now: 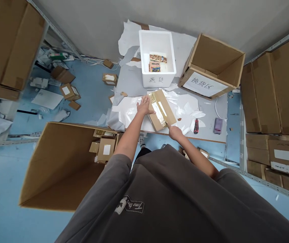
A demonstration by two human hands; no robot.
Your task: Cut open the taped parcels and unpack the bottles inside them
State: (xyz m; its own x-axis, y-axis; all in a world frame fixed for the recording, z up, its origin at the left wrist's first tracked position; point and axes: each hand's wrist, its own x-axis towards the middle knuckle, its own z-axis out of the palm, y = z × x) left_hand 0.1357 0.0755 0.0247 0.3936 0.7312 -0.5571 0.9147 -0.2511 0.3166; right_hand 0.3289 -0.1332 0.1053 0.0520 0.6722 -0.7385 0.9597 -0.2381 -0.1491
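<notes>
A taped cardboard box (pixel 170 109) with white labels lies at a slant near the table's front edge. My left hand (pixel 143 106) rests on its left side, fingers spread. At the box's near end, my right hand (pixel 175 132) is closed, with a thin dark tip showing by the tape; the rest of what it grips is hidden. To the right lies a red and black hand tool (pixel 196 126). Behind the box stands a white foam box (pixel 157 80) with a few small packages (pixel 155 66) inside.
An open carton (pixel 211 76) with a paper sign stands at the back right of the table (pixel 210 111). Torn white paper (pixel 190 110) surrounds the box. A large open carton (pixel 58 165) is on the floor at left. Shelves with cartons (pixel 266 91) flank both sides.
</notes>
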